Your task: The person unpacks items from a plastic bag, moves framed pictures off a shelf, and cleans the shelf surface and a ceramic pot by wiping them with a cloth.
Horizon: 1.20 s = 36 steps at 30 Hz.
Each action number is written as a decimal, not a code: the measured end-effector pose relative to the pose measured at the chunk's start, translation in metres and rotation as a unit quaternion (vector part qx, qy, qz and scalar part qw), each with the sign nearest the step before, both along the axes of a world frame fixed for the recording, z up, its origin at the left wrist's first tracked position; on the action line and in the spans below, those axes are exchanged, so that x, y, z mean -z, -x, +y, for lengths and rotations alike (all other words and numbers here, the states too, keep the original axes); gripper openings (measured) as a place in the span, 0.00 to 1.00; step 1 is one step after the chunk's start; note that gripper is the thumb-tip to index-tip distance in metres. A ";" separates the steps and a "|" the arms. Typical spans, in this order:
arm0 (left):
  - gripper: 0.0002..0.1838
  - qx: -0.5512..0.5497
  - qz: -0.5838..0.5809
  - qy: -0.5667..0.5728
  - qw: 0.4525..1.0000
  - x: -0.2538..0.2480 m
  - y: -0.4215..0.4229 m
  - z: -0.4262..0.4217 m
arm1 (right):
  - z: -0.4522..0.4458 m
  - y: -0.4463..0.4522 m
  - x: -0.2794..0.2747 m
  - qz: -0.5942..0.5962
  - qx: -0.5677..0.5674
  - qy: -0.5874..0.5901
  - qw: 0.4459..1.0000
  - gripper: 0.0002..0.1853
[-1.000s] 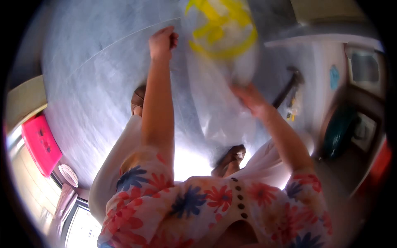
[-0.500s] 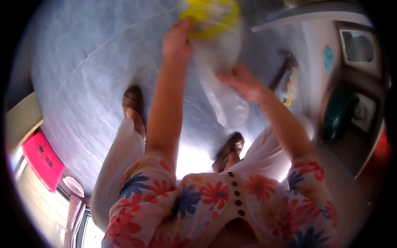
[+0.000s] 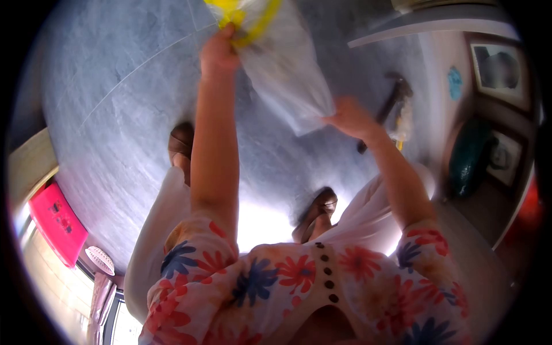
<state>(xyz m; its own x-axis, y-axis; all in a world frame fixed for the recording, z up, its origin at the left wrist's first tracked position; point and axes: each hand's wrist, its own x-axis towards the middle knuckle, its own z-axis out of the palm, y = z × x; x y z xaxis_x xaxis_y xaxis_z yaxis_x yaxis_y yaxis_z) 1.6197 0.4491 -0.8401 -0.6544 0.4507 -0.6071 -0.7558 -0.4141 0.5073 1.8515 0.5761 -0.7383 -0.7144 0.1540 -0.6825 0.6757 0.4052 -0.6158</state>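
A whitish, see-through plastic bag [image 3: 282, 66] is stretched at a slant between my two hands above the floor. Around its upper end runs a bright yellow band [image 3: 259, 26], partly cut off by the top of the view; whether it is a ring or part of the bag I cannot tell. My left hand [image 3: 219, 53] is closed on the yellow edge. With bunched fingers, my right hand [image 3: 348, 117] pinches the bag's lower corner, and the film is drawn into folds there. What the bag contains, if anything, does not show.
A dark long-handled object [image 3: 394, 100] lies on the grey floor [image 3: 132, 86] beyond my right hand. Framed pictures [image 3: 500, 72] and a dark green rounded object [image 3: 471, 158] are at the right. A pink stool-like item [image 3: 59, 221] stands at the left, near a pale woven object [image 3: 100, 260].
My left hand has moved left with the yellow edge. The bag's lower end has come up from near my right shoe, and my right hand, spread against its side before, now grips the corner.
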 end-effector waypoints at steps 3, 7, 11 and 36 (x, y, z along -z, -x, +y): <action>0.14 0.045 -0.019 0.005 0.999 -0.004 -0.012 0.008 | 0.000 -0.011 0.020 0.275 -0.014 -0.070 0.959 0.14; 0.16 0.066 -0.029 -0.002 0.997 -0.006 -0.027 0.017 | -0.001 -0.012 0.023 0.321 0.048 -0.091 0.941 0.15; 0.19 0.049 -0.039 -0.014 0.998 -0.015 -0.033 0.019 | 0.009 -0.013 0.018 0.068 0.211 0.244 0.944 0.19; 0.15 0.047 0.030 -0.005 0.998 0.021 -0.064 0.043 | -0.004 0.008 0.021 0.112 0.389 0.199 0.892 0.17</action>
